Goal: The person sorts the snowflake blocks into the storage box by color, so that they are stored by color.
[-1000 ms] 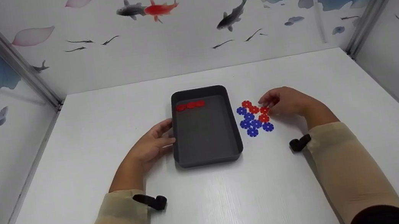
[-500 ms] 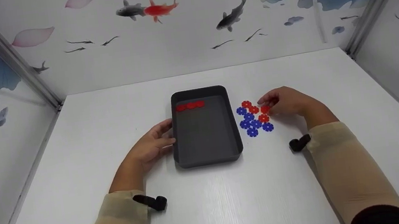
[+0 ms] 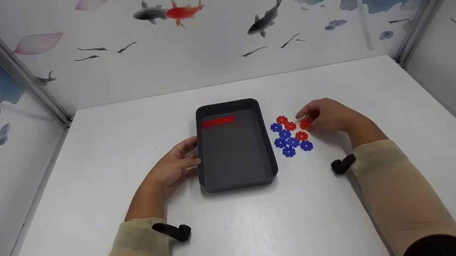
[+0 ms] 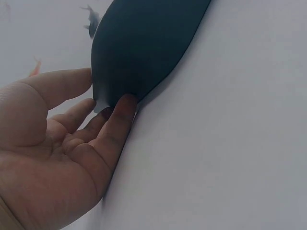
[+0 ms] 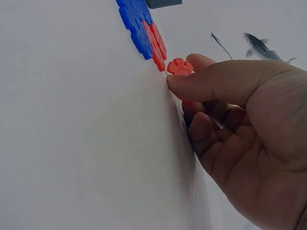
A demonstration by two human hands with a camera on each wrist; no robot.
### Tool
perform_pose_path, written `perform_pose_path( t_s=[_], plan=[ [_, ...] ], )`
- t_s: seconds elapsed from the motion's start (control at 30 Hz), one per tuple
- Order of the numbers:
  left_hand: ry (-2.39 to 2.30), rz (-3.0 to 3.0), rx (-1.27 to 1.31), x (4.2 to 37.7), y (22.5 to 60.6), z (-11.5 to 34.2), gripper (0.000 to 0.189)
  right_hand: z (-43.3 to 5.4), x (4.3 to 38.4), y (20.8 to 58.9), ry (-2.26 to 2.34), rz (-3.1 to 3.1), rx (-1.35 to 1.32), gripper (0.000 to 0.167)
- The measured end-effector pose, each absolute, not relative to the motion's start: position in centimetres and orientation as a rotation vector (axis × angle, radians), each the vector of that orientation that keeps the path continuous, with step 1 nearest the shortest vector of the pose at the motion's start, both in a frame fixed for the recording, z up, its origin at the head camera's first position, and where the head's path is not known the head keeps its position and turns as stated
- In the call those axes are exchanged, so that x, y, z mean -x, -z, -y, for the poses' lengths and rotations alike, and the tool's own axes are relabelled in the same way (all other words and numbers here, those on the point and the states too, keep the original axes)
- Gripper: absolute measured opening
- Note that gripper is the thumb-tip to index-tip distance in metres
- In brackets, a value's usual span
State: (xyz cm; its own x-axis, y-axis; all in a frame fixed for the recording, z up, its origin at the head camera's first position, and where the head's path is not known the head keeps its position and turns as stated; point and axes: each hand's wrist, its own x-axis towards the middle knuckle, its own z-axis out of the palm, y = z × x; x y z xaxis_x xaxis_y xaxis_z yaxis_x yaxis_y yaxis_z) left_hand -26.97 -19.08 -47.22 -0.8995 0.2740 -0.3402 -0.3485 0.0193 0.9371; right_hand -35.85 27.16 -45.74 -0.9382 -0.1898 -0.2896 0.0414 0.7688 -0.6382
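Observation:
In the head view my right hand (image 3: 330,119) pinches a red snowflake disc (image 3: 304,124) by its edge. The right wrist view shows this red snowflake disc (image 5: 180,66) tilted up between thumb and fingers. To its left lie other red discs (image 3: 282,119) and several blue discs (image 3: 293,142), some overlapping. My left hand (image 3: 174,168) rests its extended fingertips against the left side of a dark grey tray (image 3: 236,157). In the left wrist view these fingers (image 4: 125,108) touch the tray's outer wall (image 4: 139,48). Red discs (image 3: 218,121) form a row at the tray's far left.
Everything stands on a white table (image 3: 246,235). A white wall panel (image 3: 219,63) with painted fish closes off the back, and more panels stand at both sides. A black wrist camera (image 3: 343,165) sits on each sleeve.
The red disc in my right fingers has shifted slightly away from the group, up and to the right. My left hand and the tray stay where they were.

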Motion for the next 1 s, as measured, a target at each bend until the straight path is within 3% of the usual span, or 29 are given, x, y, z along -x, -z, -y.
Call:
perform_pose_path(
  t_s=[0.47,0.77,1.0],
  plan=[
    [-1.946,-1.866,0.055,27.0,47.3,19.2,0.075,-26.3,35.9,44.1,1.212,-2.541,0.039,0.033],
    [-1.953,-1.868,0.042,27.0,47.5,19.1,0.074,-20.6,35.0,41.6,1.661,-2.388,0.253,0.027],
    [-1.946,-1.869,0.067,27.1,47.4,19.1,0.075,-15.4,35.5,40.2,1.978,-2.201,0.212,0.022]
  ],
)
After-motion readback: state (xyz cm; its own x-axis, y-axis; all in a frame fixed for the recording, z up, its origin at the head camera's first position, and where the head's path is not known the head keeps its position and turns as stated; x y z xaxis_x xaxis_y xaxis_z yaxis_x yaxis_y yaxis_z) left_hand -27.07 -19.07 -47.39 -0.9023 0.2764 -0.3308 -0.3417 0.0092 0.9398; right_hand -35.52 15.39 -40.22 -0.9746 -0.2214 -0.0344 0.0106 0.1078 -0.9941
